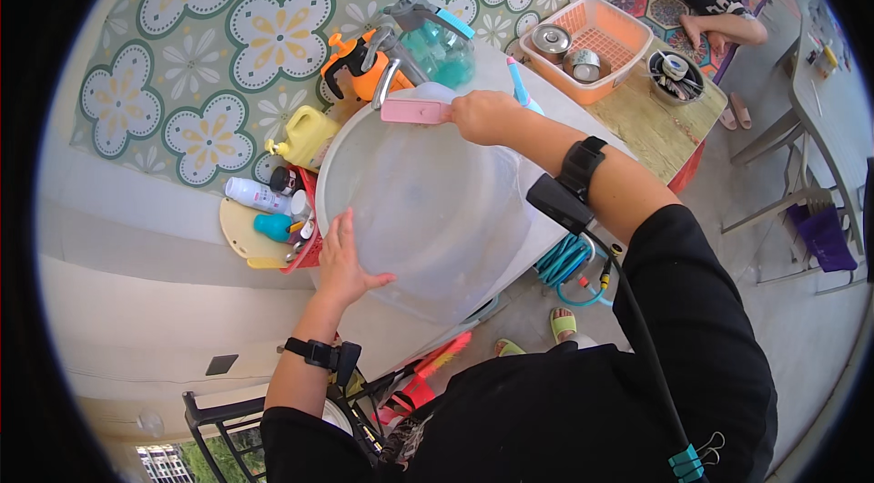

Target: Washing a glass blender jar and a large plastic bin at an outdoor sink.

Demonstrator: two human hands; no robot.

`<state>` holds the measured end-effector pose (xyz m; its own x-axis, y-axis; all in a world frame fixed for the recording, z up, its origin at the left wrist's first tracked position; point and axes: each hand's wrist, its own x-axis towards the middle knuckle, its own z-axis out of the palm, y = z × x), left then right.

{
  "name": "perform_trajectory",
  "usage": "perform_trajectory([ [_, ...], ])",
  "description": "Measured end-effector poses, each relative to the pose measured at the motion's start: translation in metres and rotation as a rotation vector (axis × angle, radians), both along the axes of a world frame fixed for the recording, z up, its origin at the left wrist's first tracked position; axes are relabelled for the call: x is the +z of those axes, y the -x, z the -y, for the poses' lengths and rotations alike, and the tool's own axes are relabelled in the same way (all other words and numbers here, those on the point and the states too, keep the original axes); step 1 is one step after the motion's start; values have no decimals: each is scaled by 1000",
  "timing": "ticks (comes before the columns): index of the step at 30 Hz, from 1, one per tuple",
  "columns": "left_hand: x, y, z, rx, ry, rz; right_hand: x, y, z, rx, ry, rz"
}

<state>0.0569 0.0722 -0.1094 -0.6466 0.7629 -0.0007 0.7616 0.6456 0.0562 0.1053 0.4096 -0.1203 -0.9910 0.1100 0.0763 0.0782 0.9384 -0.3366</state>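
Observation:
A large round translucent plastic tub or lid [437, 210] lies on the pale counter before me; a clear sheet-like part reaches over the counter's front side. My right hand [486, 117] is closed on a pink plastic brush or scraper [414, 111], held at the far rim beside a curved metal faucet [386, 83]. Its working side is hidden. My left hand [347, 264] rests with spread fingers against the near left side of the round plastic piece, holding nothing else that I can see.
Spray bottles, orange [362, 63] and teal [440, 53], stand behind; a yellow jug [308, 137] and a red basket [311, 251] of bottles are at left. An orange plastic basket [594, 90] holds metal pots. A coiled blue hose [567, 261] lies below. A person sits far right.

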Motion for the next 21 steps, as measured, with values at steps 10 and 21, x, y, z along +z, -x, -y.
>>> perform_trajectory([
  [10, 13, 3, -13, -12, 140, -32, -106, -141, -2, -400, 407, 26],
  [21, -2, -6, -69, 14, 76, -185, -112, -114, 6, -393, 444, -28],
])
